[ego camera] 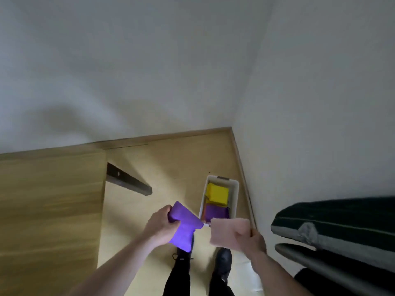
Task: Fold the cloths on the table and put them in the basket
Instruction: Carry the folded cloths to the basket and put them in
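The left hand (162, 226), in the lower middle of the frame, grips a folded purple cloth (184, 225) with the fingers curled round its upper part; the lower part of the cloth hangs below the hand. The right hand (249, 239), a little to the right of it, pinches a folded pink cloth (227, 230) at its lower right corner, so this cloth stands up almost flat in the air. The two cloths are near each other but do not touch.

Just above them in the frame the white basket (235, 195) stands on the light floor (171, 167), near the wall. Inside it lie a yellow folded cloth (217, 194) at the far end and another purple one (217, 211) at the near end (something orange shows at its edge, I cannot tell what). The wooden table (49, 206) fills the lower left of the frame.

I judge that the step in hand is to lay both cloths in the basket. To do it well, each cloth should go down flat on the pile with the fold kept closed, one after the other, because the basket is narrow. The purple cloth is gripped loosely and may open when released; supporting it from below would help.

The cloths look soft and slightly fuzzy, in rectangular shapes. The basket looks like smooth hard plastic with straight walls.
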Tool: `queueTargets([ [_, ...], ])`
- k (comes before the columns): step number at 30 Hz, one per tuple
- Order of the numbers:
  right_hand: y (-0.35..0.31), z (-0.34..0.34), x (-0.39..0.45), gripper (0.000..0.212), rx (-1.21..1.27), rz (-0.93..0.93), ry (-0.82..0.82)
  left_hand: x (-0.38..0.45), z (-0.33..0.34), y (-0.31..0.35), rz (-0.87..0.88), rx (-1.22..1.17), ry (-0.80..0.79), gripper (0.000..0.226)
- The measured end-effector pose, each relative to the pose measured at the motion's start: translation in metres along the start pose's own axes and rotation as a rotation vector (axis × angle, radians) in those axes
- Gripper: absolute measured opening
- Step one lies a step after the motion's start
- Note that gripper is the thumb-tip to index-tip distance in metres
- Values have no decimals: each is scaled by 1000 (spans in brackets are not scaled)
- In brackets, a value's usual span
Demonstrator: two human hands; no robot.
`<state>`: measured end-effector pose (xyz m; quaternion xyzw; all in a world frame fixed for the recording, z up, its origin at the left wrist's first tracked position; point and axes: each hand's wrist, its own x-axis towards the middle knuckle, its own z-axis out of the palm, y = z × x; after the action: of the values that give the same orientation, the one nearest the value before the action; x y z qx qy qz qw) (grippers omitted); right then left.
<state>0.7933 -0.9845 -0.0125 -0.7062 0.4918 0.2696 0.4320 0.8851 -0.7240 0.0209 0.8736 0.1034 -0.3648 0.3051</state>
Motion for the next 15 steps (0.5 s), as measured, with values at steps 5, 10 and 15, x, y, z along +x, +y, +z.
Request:
queueTargets([
  [5,11,42,78,20,23,52,-1,99,35,-11,-28,-2,-31,9],
  [10,28,100,186,27,57,59,-22,198,85,-46,-55,-28,-44,8],
  [15,36,159,276,74,98,89,-25,268,128,-80,-69,-58,-27,9],
])
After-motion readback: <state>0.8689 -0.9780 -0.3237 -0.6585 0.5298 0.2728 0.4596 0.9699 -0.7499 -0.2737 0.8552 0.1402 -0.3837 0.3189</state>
